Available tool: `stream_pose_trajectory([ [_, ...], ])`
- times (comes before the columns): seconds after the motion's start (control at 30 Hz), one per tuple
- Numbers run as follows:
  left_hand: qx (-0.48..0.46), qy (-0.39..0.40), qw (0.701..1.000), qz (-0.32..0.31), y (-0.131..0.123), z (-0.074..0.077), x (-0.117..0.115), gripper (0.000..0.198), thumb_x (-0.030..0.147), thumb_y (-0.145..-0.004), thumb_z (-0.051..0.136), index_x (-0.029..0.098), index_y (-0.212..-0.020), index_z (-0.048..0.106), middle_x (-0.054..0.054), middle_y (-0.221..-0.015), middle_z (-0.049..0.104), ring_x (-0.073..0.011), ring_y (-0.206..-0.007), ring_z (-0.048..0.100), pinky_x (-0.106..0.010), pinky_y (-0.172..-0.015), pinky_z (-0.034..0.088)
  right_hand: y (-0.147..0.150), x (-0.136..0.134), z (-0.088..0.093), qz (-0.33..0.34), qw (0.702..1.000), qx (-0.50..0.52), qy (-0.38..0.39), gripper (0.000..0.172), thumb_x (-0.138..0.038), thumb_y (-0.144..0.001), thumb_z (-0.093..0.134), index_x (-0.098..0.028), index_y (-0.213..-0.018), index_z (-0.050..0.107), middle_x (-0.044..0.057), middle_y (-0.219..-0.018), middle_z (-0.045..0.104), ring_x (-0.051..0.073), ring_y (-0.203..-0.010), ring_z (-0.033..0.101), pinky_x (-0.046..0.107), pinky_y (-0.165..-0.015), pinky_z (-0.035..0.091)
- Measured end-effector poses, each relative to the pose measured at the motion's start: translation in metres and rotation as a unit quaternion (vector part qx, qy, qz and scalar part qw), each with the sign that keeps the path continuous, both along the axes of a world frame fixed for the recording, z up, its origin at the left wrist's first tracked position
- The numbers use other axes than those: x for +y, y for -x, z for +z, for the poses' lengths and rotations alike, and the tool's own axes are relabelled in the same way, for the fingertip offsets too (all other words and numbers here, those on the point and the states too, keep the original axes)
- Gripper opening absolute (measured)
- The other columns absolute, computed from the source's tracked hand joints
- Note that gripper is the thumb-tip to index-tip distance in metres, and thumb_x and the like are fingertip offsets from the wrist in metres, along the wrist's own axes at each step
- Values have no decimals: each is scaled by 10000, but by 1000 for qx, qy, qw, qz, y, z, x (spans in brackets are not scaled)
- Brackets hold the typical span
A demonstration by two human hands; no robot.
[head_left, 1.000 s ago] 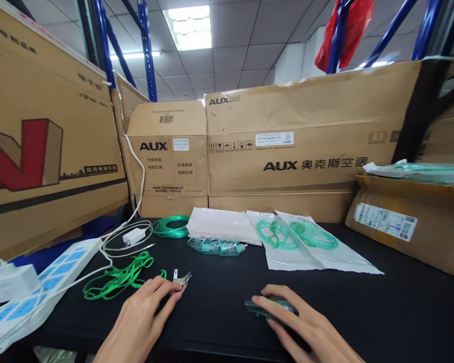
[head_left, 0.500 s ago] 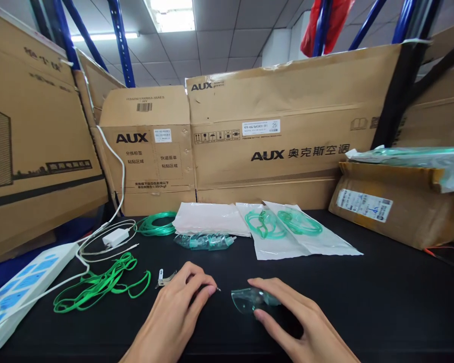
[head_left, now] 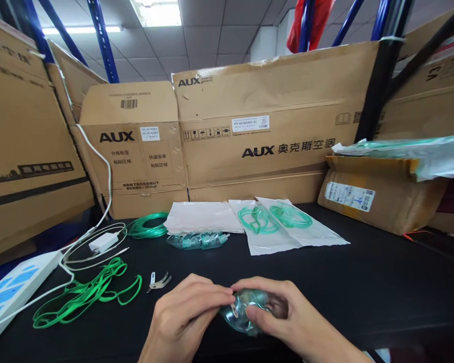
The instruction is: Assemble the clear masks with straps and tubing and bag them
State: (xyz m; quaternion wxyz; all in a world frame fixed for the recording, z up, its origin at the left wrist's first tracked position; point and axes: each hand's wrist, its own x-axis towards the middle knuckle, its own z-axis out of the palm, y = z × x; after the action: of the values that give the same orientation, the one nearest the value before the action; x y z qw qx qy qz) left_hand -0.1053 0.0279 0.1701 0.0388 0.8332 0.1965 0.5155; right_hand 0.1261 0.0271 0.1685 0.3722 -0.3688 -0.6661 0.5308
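In the head view, the clear mask (head_left: pixel 242 322) was between the two hands. The right hand (head_left: pixel 283 307) pinched it between thumb and fingers, hiding part of it. The left hand (head_left: pixel 189 307) had its fingers close together, tips at the mask's left edge, by a small shiny strip (head_left: pixel 234 309); I could not tell if they pinched it. Far behind the mask, a small box (head_left: pixel 132 161) said "AUX", and a long box (head_left: pixel 272 111) said "AUX 奥克斯空调". Left of the mask lay metal pieces (head_left: pixel 160 282) and green straps (head_left: pixel 77 300). Behind it were clear plastic parts (head_left: pixel 196 241), white sheets (head_left: pixel 202 218) and bagged green tubes (head_left: pixel 290 216).
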Motion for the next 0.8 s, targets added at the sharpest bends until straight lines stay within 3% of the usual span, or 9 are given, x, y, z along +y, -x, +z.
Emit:
stream_pose_trajectory([
  [0.17,23,-6,999,-22,3,0,-1,250,42,-1023,636,179,-1189,762,-80,-1071,848,-171,-951,810,-224,-841,669,-1,-1,2,2,1000,-7,-6,439,-551,-890,768,-249,-1207,804,57,-1031,803,231,-888,718,335,-792,578],
  [0.33,42,6,999,16,8,-3,-8,431,-59,-889,599,214,-1166,782,-48,-1122,848,-161,-951,834,-200,-874,665,-2,-2,6,-21,1000,-16,-1,463,-591,-863,776,-249,-1173,815,48,-976,796,215,-830,699,331,-759,573],
  [0.47,73,10,996,43,9,-7,-11,493,-15,-870,637,249,-1271,748,-50,-1198,829,-192,-1013,829,-254,-907,672,-2,-2,5,-19,1000,-6,4,466,-593,-865,777,-251,-1179,810,56,-1012,789,214,-839,691,338,-767,565],
  [0.63,57,17,998,32,4,-11,-8,410,63,-900,779,219,-1277,735,-69,-1203,827,-198,-1026,825,-246,-937,663,-1,-2,5,-13,999,23,20,439,-576,-865,793,-249,-1158,810,57,-1041,791,224,-898,711,336,-807,560],
  [0.8,2,54,998,34,-3,-13,-10,404,74,-916,774,229,-1287,732,-41,-1124,847,-183,-943,837,-206,-838,687,-1,-2,7,10,999,47,17,369,-519,-899,792,-259,-1161,805,31,-1040,796,193,-904,716,301,-840,564],
])
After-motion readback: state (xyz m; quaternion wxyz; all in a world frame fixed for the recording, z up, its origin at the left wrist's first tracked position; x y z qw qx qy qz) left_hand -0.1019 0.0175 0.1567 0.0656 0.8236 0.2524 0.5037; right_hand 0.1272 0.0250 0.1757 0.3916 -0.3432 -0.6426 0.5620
